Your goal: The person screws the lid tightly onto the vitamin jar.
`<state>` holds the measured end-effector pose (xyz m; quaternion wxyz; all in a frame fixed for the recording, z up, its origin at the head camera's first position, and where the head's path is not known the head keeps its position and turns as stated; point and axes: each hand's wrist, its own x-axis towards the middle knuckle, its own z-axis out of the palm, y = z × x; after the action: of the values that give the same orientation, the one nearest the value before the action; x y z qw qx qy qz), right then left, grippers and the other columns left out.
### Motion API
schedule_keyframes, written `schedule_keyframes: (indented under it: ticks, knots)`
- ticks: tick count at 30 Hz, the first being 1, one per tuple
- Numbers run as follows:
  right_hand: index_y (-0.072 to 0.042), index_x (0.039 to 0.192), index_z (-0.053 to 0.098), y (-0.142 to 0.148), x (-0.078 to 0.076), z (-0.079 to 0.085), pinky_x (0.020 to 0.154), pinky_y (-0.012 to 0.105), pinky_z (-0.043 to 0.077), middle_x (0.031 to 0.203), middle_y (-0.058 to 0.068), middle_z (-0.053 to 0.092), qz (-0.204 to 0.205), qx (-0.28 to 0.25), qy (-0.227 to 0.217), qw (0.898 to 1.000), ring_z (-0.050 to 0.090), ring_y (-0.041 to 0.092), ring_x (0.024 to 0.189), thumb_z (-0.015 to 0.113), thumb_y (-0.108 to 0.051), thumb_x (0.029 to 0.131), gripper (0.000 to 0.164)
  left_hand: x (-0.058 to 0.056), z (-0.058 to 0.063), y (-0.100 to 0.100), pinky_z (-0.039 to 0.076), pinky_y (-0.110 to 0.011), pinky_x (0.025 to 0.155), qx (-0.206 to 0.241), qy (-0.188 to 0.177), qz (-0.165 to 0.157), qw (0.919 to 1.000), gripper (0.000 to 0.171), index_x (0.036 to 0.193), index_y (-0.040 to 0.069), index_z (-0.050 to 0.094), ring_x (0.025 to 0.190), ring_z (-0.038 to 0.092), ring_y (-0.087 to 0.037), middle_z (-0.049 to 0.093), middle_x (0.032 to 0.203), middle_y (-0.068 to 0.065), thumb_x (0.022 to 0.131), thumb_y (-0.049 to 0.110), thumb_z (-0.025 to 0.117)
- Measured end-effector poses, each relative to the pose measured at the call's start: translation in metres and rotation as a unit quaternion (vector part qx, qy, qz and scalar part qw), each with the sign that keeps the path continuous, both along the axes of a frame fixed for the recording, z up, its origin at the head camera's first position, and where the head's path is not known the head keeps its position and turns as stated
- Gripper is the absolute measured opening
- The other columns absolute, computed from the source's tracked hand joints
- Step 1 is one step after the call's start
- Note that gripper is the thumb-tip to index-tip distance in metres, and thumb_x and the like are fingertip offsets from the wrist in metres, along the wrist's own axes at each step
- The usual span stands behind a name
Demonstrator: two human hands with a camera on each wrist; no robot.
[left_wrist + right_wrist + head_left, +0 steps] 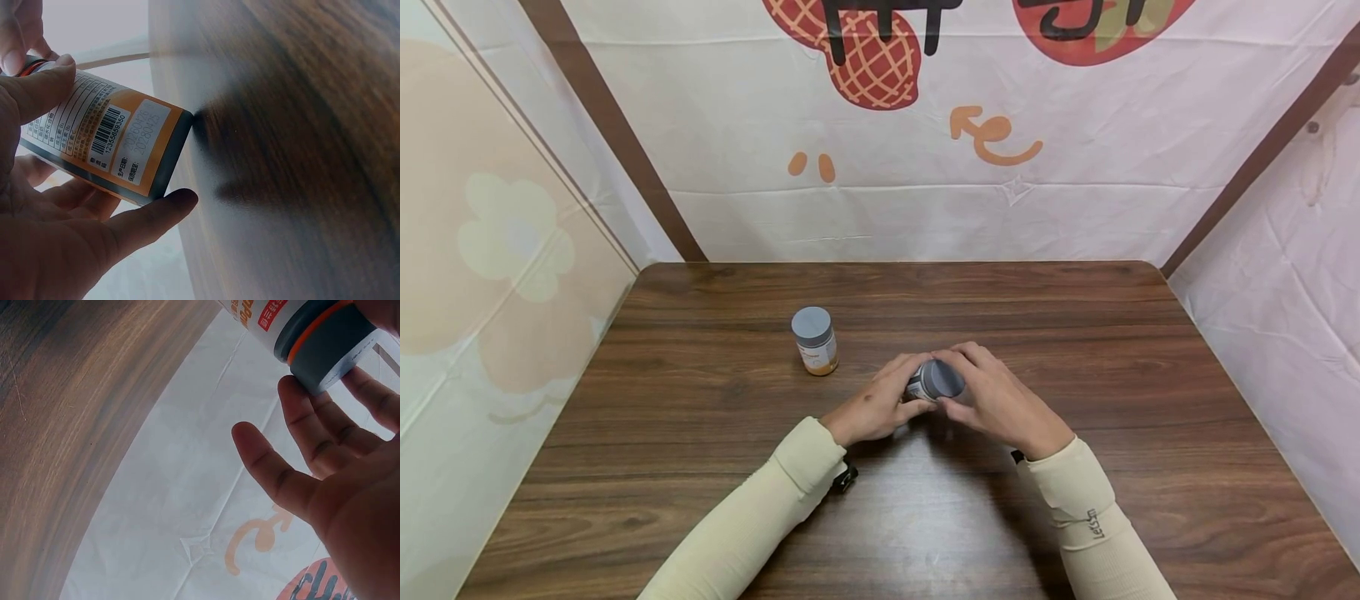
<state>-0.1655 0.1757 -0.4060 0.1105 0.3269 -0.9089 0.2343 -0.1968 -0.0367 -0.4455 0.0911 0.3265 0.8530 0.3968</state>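
Observation:
Between both hands, near the middle of the table, is a small jar [94,134] with a dark grey lid [946,380]. Its label is white and orange, with a barcode and a printed date panel. My left hand [880,402] grips the jar's body, thumb on the label and fingers around the other side. In the left wrist view the jar leans, a corner of its base right at the tabletop. My right hand [1003,408] holds the lid with thumb and fingertips. An orange ring [319,328] shows at the lid's lower edge.
A second jar [815,342], with a grey lid and a white and orange label, stands upright to the left, farther back. The dark wood table [700,467] ends at a printed white cloth wall [887,208] behind, with more cloth at both sides.

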Motion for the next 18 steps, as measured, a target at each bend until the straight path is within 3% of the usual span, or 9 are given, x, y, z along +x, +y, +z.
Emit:
schedule_keyframes:
  ticks: [5,10,13,18]
  knots:
    - [-0.004,0.133,0.058,0.0,0.0006,0.0,0.076,0.036,0.051,0.114,0.008,0.058,-0.003,-0.003,-0.003,1.0,0.057,0.018,0.09,0.081,-0.02,0.086,0.054,-0.0002,0.0002,0.0005,0.045,-0.041,0.098,-0.004,-0.004,0.0,1.0,0.061,0.149,0.013,0.041,0.117,0.051,-0.021,0.049,0.137,-0.009,0.096,0.02,0.07]
    - [-0.008,0.135,0.057,0.0,-0.0003,0.0005,0.081,0.046,0.051,0.123,0.011,0.057,-0.005,0.01,0.007,1.0,0.059,0.023,0.103,0.084,-0.023,0.082,0.061,0.0006,0.0008,0.0007,0.044,-0.043,0.099,-0.002,-0.006,-0.001,1.0,0.062,0.15,0.012,0.04,0.119,0.05,-0.023,0.048,0.139,-0.011,0.095,0.018,0.07]
    - [-0.01,0.136,0.057,0.0,-0.0012,0.0011,0.086,0.052,0.05,0.129,0.013,0.056,0.007,0.016,0.012,1.0,0.058,0.028,0.113,0.086,-0.019,0.08,0.063,0.0006,0.0013,0.0008,0.043,-0.043,0.101,-0.002,-0.008,0.0,1.0,0.063,0.15,0.012,0.04,0.12,0.05,-0.023,0.048,0.14,-0.011,0.095,0.019,0.07]
    - [-0.008,0.135,0.058,0.0001,-0.0019,0.0009,0.091,0.05,0.048,0.128,0.012,0.056,0.03,0.013,0.005,0.999,0.056,0.028,0.113,0.084,-0.008,0.08,0.061,-0.0006,0.0,0.0012,0.043,-0.042,0.101,0.001,0.0,-0.003,1.0,0.061,0.147,0.01,0.042,0.121,0.05,-0.023,0.048,0.139,-0.011,0.095,0.019,0.071]
